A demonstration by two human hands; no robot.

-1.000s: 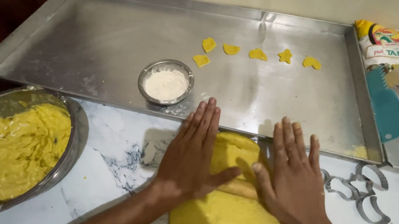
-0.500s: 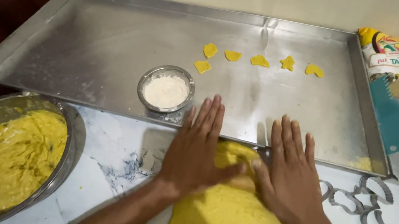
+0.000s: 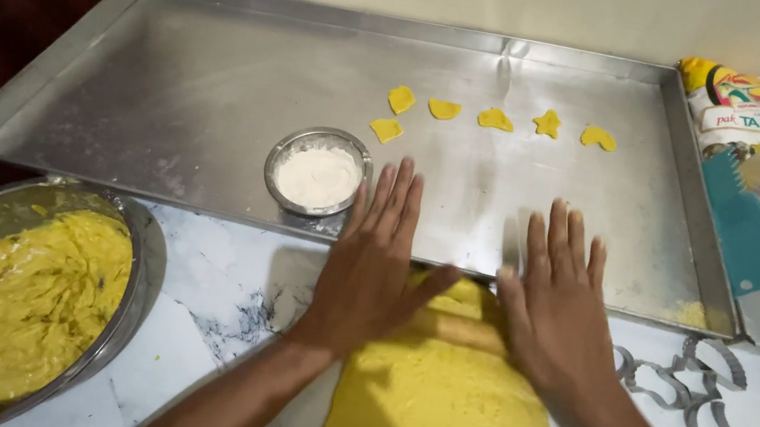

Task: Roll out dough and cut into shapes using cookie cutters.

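from left to right: a bowl (image 3: 11, 300) of yellow batter, a flour cup (image 3: 317, 172) on the tray (image 3: 169, 95), your left hand (image 3: 373, 262) and right hand (image 3: 557, 308) flat and open-fingered on a pin (image 3: 467, 333) over the dough (image 3: 441, 411), cutters (image 3: 693, 386) beside it.

Steel tray (image 3: 167, 104), flour cup (image 3: 317, 173), batter bowl (image 3: 137, 239), metal cutters (image 3: 688, 386).

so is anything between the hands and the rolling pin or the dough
Nothing visible. The left hand and right hand lie flat, palms down, directly on the rolling pin, which rests on the yellow dough sheet. The flour bowl and cookie cutters sit off to the sides.
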